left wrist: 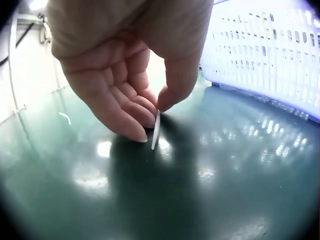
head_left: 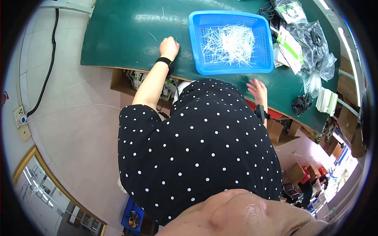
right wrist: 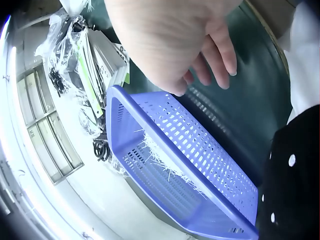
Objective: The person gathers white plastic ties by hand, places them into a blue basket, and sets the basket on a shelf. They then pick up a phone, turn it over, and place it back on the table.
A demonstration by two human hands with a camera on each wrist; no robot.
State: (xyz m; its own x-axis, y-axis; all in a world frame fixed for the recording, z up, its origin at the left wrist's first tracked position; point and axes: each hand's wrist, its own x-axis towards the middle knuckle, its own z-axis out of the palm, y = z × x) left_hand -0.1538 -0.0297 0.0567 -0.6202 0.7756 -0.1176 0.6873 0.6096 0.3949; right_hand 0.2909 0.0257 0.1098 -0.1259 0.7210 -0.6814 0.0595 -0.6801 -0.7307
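On the green table (head_left: 118,43), my left hand (head_left: 169,48) is left of a blue perforated basket (head_left: 232,72). Close up in the left wrist view, that hand (left wrist: 120,85) pinches a thin white plastic strip (left wrist: 155,132) at its upper end, the lower end close over the tabletop. Many similar white strips (head_left: 236,41) lie heaped in the basket. My right hand (head_left: 258,91) hovers by the table's front edge, below the basket's near right corner. Its fingers (right wrist: 223,55) are loosely extended and hold nothing.
Loose strips (head_left: 152,36) lie on the table's left part. Right of the basket are clear plastic bags (head_left: 315,43), green and white cards (head_left: 289,49), a coiled black cable (head_left: 302,104) and a card stack (head_left: 326,101). Boxes (head_left: 283,131) stand under the table.
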